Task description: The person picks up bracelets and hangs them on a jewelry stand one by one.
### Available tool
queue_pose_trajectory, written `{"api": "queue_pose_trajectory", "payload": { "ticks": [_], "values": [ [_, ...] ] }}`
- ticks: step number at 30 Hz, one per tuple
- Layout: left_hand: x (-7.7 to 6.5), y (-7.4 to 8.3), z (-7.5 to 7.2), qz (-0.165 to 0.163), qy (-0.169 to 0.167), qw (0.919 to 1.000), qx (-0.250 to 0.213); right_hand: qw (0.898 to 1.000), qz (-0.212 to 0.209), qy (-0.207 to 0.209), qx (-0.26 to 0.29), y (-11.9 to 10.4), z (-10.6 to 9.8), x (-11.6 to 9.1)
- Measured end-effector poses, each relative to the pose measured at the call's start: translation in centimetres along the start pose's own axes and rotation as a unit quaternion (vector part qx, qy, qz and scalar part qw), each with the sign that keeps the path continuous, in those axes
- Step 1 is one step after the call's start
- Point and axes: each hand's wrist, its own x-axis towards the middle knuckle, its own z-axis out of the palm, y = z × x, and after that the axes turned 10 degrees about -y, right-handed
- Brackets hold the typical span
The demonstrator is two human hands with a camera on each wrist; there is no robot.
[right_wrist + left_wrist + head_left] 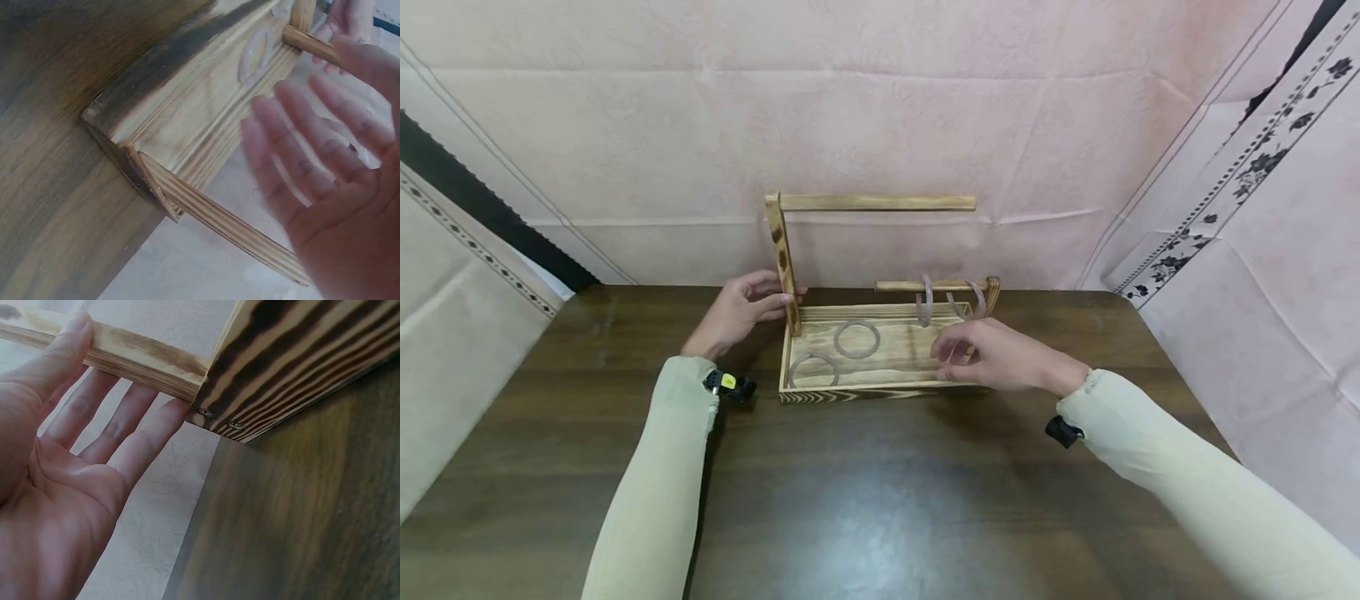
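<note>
A wooden bangle stand has a shallow tray (850, 395), a tall left post (781, 250) with an upper bar (880, 202), and a lower bar (895, 286) at the right. My left hand (741, 312) holds the left post near its foot, thumb in front and fingers behind. Two pale bangles hang on the lower bar, one bangle (928, 293) left of the other bangle (980, 302). Inside the tray lie a round bangle (857, 357) and another bangle (814, 356) at the front left. My right hand (1000, 354) hovers over the tray's right end, fingers loosely bent and holding nothing.
The stand sits at the back of a dark brown wooden table (880, 500). Behind it hangs a pale pink cloth (880, 125). A cloth with a black flower border (1255, 175) closes off the right side.
</note>
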Motion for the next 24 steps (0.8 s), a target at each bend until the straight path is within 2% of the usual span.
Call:
{"api": "queue_pose_trajectory", "payload": {
  "ticks": [6,15,24],
  "values": [
    [0.1,-0.2,0.1,0.004,0.002,1.0,-0.002,1.0,-0.018,-0.014,-0.005,-0.9,0.2,0.5],
    [-0.2,0.0,0.1,0.002,0.008,1.0,-0.003,0.996,-0.046,0.0,-0.075,-2.5,0.4,2.0],
    [-0.3,0.2,0.2,-0.002,0.013,0.9998,0.016,0.993,-0.054,-0.033,-0.095,-4.4,0.2,3.2]
  ]
}}
